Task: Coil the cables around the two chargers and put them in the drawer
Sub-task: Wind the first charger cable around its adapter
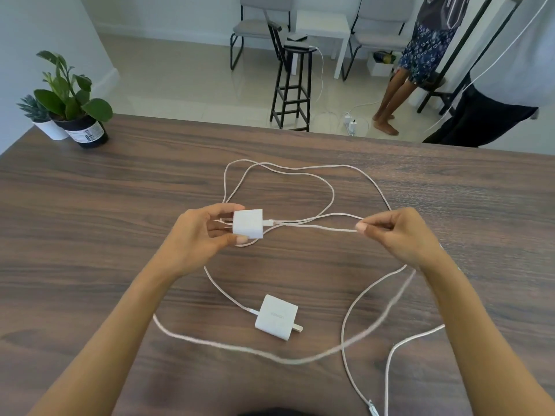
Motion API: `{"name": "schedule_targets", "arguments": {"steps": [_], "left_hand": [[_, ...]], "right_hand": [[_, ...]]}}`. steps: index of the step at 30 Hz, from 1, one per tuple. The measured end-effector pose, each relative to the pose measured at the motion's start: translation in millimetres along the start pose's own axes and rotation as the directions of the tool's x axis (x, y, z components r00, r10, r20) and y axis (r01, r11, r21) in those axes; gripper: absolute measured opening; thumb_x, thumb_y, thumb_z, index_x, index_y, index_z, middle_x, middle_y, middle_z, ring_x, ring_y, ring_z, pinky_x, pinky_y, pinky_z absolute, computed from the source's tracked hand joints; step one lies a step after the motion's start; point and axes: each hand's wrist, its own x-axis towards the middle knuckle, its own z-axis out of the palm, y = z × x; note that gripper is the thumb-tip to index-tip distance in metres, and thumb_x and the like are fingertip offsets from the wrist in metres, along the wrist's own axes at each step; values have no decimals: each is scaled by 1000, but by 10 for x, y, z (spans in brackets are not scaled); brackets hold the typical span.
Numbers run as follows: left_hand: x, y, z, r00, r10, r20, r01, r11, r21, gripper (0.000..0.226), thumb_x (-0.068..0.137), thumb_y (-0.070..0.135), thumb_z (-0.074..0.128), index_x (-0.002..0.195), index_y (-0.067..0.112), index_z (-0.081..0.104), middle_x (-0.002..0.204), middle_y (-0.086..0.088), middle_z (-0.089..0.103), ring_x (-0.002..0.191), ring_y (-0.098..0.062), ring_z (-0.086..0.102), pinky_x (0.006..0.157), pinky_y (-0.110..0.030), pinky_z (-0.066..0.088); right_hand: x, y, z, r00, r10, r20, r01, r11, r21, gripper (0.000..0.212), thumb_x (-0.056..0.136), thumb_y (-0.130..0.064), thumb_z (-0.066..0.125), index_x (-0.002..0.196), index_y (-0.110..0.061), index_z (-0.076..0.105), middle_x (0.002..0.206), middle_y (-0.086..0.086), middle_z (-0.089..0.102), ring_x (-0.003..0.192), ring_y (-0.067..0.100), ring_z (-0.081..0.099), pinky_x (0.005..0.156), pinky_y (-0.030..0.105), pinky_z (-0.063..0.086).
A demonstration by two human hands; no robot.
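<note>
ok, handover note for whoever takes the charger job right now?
Left hand: holds the first charger above the table, prongs toward the palm.
Right hand: pinches its cable, pulled straight from the charger's port.
Second charger: lies on the table nearer the person, cable plugged in and untouched.
Both cables sprawl in loose, overlapping loops across the table.
Done: nothing coiled yet.
Left: wrap the first cable round its charger, do the same with the second, then put both in the drawer, which is not in view.
</note>
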Motion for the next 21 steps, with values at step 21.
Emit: {"name": "schedule_targets", "arguments": {"steps": [21], "left_hand": [[-6,-282,123,997,-76,6,77,995,-65,51,70,-1,78,114,19,64,108,-1,71,96,-15,69,90,-32,52]], "right_hand": [[-22,520,71,998,44,-51,-51,987,-154,21,79,-30,73,64,-46,69,67,-10,72,61,8,68,77,43,55]]}}
